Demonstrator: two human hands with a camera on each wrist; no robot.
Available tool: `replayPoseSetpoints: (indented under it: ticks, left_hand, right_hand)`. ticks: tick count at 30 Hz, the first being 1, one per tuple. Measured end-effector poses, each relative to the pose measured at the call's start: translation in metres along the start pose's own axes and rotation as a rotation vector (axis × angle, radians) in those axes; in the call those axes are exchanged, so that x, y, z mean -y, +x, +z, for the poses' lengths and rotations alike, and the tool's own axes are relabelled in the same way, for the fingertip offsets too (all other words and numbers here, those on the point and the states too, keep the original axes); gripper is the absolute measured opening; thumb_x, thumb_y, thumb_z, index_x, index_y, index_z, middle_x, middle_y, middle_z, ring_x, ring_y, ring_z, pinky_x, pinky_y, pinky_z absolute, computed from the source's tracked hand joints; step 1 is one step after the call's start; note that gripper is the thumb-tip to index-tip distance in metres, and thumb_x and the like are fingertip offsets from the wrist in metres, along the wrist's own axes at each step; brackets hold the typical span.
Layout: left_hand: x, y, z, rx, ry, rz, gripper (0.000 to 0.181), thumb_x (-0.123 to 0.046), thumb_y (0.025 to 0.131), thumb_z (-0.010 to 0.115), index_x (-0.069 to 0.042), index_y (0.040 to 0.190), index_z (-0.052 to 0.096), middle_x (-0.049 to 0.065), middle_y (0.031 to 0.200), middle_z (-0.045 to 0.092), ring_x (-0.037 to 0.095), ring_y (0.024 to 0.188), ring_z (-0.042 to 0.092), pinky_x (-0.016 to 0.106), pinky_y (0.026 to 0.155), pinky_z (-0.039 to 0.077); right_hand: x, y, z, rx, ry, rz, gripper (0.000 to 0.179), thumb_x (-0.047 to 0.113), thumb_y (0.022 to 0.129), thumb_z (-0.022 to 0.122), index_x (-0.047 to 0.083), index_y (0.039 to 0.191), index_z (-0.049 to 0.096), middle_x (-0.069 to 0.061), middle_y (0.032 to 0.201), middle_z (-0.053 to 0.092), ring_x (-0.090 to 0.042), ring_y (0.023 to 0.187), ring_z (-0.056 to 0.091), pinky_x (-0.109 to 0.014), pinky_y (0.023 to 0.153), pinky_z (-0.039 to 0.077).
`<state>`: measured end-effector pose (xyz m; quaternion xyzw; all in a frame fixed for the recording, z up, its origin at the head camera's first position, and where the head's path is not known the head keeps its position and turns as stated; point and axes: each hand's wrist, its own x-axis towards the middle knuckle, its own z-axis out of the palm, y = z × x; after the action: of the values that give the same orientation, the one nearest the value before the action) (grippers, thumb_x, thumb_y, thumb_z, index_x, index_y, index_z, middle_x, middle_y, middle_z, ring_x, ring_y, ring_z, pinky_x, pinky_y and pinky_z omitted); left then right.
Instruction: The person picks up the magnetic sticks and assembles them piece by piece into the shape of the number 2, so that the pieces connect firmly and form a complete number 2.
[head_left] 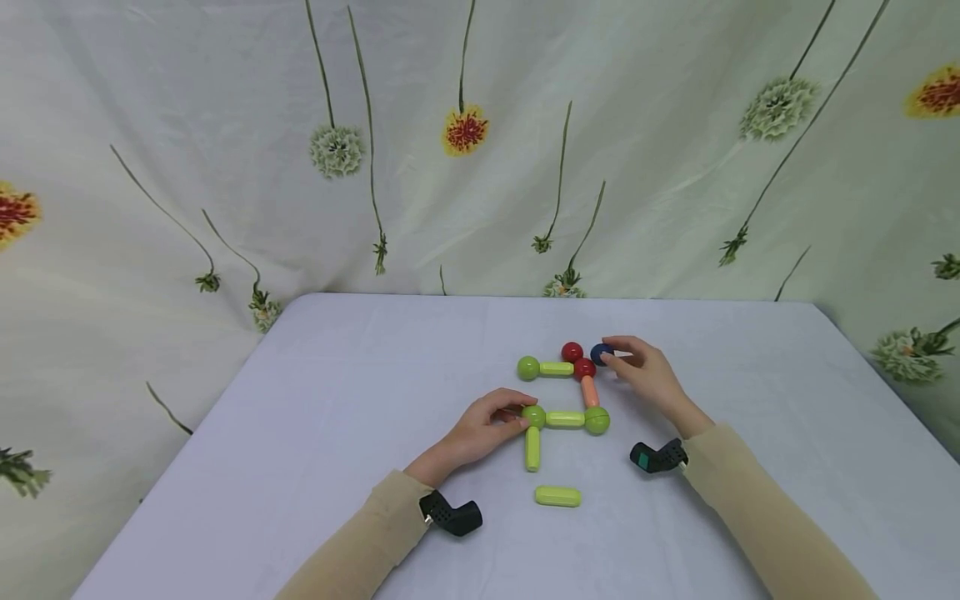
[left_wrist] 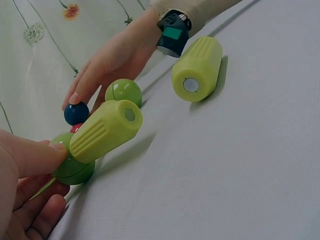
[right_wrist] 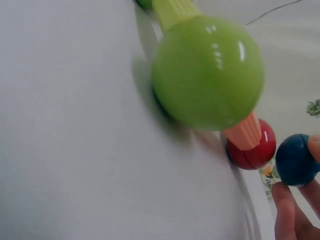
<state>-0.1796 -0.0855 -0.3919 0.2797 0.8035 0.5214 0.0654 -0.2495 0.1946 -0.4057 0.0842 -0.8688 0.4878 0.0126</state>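
My left hand (head_left: 478, 427) pinches a green ball (head_left: 535, 416) between thumb and fingers. From that ball one ridged green rod (head_left: 532, 450) points toward me and another green rod (head_left: 565, 418) runs right to a second green ball (head_left: 597, 420). An orange rod (head_left: 590, 392) leads from there up to a red ball (head_left: 584, 369), where a further green rod (head_left: 556, 367) reaches left to a green ball (head_left: 528, 367). With thumb and fingertips my right hand (head_left: 647, 377) holds a dark blue ball (head_left: 600, 354) close to the red one. Another red ball (head_left: 572, 351) is just behind.
A loose green rod (head_left: 558, 497) with a metal disc on its end lies on the white-covered table (head_left: 300, 400), nearer me than the joined pieces. Black wrist cameras (head_left: 452, 514) sit on both sleeves. Behind the table hangs a flower-patterned cloth (head_left: 420, 217).
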Motion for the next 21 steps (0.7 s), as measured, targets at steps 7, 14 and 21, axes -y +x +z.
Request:
replayPoseSetpoints:
  ticks: [7,14,21]
  left_hand:
    - [0.002,0.001,0.0,-0.001,-0.003,0.002,0.031,0.0,0.09,0.057,0.007,0.121,0.057,0.018,0.118,0.058,0.03,0.106,0.055,0.039,0.088,0.045]
    - [0.002,0.001,0.0,-0.005,-0.004,0.001,0.031,0.0,0.09,0.058,0.007,0.12,0.058,0.018,0.118,0.058,0.03,0.106,0.055,0.037,0.088,0.045]
    - [0.002,0.0,0.0,-0.001,-0.002,0.0,0.031,-0.001,0.091,0.057,0.006,0.121,0.057,0.018,0.118,0.058,0.03,0.106,0.054,0.038,0.089,0.044]
  right_hand:
    - [0.012,-0.02,0.001,0.001,0.026,-0.065,0.045,0.03,0.093,0.06,0.006,0.13,0.052,-0.017,0.132,0.051,-0.032,0.104,0.058,-0.04,0.083,0.051]
    - [0.027,-0.044,0.01,0.002,0.066,-0.112,0.041,0.028,0.092,0.062,0.006,0.125,0.055,-0.016,0.124,0.056,-0.027,0.097,0.06,-0.031,0.079,0.05]
    - [0.031,-0.065,0.022,0.032,0.131,-0.174,0.035,0.018,0.09,0.065,0.004,0.12,0.056,-0.016,0.122,0.056,-0.027,0.096,0.061,-0.022,0.076,0.051]
